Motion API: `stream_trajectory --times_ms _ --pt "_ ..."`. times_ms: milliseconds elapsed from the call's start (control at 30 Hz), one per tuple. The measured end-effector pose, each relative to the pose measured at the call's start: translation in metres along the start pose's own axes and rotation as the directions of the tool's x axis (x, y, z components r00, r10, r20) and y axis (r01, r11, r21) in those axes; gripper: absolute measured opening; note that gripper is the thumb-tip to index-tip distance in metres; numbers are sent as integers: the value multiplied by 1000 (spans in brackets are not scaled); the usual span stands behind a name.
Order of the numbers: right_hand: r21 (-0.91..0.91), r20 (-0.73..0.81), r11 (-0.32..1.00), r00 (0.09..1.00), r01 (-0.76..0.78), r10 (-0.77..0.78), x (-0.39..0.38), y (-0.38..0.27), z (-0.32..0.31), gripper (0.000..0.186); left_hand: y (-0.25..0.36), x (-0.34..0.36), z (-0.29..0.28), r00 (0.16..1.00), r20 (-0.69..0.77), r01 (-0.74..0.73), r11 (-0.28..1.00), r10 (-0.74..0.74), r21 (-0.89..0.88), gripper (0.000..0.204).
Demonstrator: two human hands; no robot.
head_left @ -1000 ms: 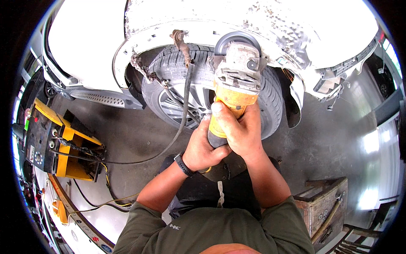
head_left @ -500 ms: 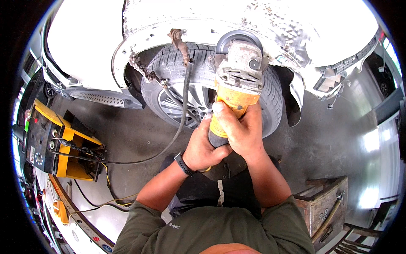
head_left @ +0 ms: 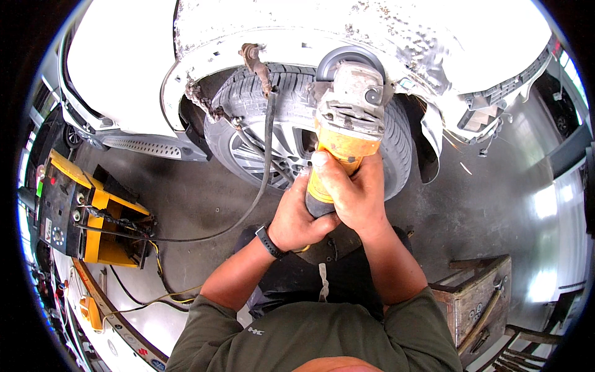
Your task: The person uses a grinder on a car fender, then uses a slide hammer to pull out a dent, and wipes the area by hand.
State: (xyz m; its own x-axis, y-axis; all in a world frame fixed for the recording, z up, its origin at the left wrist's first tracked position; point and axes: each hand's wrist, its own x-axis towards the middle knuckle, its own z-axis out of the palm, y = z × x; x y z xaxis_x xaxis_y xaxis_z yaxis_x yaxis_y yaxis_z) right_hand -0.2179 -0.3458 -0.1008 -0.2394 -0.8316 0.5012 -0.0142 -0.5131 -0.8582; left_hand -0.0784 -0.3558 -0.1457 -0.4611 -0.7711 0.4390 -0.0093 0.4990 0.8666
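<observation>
My right hand (head_left: 357, 191) wraps around the yellow body of an angle grinder (head_left: 348, 144), thumb on top. Behind it, my left hand (head_left: 299, 216) is closed on the grinder's dark rear end. The disc (head_left: 351, 56) at the tool's far end is at the scraped edge of a white car fender (head_left: 282, 41), above the wheel arch; the exact contact is hidden by the grinder head. Below the fender stands a tyre (head_left: 291, 80) on a silver rim, partly covered by the tool. Thin bright sparks (head_left: 463, 167) streak to the right of the arch.
Left of the tyre, a rusty clamp (head_left: 254, 62) hangs at the arch with a black cable (head_left: 265, 167) running to a yellow and black machine (head_left: 102, 217). More cords trail at lower left. A wooden box (head_left: 480, 297) stands at right, and a loose liner (head_left: 432, 142) hangs behind the tyre.
Sparks now show to the right of the wheel arch. The car and machine have shifted slightly in view; both hands keep their hold on the grinder.
</observation>
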Motion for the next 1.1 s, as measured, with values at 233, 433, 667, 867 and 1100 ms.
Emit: stream_trajectory --times_ms 233,433,667,867,1100 --pt "-31 19 999 999 40 -40 -2 3 1 23 0 -3 -1 1000 0 19 999 -19 38 63" --pt "83 -29 993 996 -84 87 -3 -4 -1 38 0 -1 3 1000 -6 -8 997 9 77 64" --pt "41 -40 997 997 -58 60 -4 0 -3 36 -2 -2 3 1000 1 19 998 -19 55 64" --pt "25 -44 997 996 -75 76 -5 -4 -5 37 -3 -2 3 1000 25 10 997 -12 75 67" --pt "-28 -49 998 997 -60 59 -8 -3 -8 38 0 -1 5 1000 18 1 999 -1 32 68"
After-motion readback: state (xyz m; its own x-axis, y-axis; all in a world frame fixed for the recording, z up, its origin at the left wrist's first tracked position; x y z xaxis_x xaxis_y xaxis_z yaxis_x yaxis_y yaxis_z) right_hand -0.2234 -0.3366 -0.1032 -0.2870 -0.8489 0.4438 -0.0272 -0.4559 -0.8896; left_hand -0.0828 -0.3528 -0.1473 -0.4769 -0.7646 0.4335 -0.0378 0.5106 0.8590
